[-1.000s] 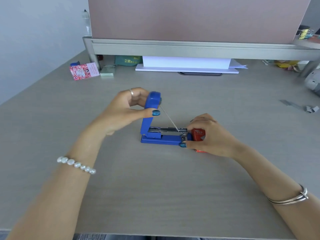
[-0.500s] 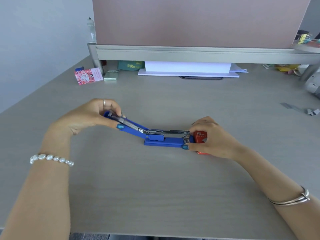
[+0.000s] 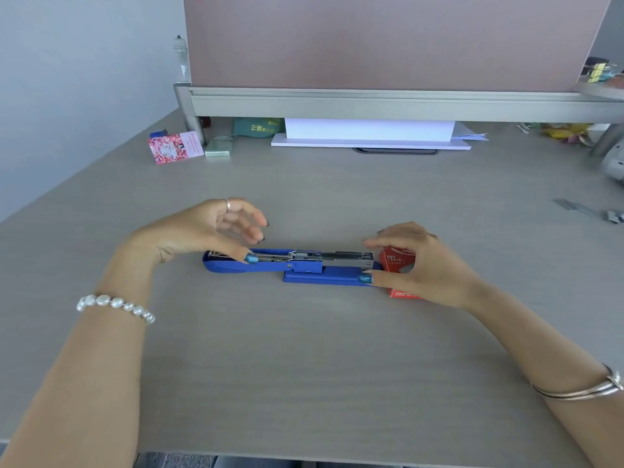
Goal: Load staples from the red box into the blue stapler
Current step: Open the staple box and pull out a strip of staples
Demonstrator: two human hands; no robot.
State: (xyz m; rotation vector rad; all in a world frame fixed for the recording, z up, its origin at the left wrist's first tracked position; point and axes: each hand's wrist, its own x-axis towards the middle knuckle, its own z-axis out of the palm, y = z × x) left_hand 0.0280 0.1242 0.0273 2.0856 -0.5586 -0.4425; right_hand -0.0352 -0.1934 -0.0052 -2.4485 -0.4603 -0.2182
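The blue stapler (image 3: 304,266) lies at the middle of the desk, swung fully open, its lid flat to the left and the metal magazine (image 3: 344,256) exposed on the base. My left hand (image 3: 202,231) hovers over the lid with fingers spread; only the thumb tip touches it. My right hand (image 3: 429,265) pinches the stapler's front end, thumb on the base and index finger above the magazine. The red staple box (image 3: 393,263) stands right behind that end, partly hidden under my right palm and fingers.
A pink patterned box (image 3: 175,147) and a small silver packet (image 3: 218,148) sit at the back left. White paper (image 3: 368,133) lies under the partition rail (image 3: 371,103). Loose staple strips (image 3: 574,206) lie at the right. The desk's front edge runs along the bottom.
My left hand swung the stapler lid from upright down to the left until it lay flat, then loosened its grip and spread its fingers. My right hand stayed at the front end.
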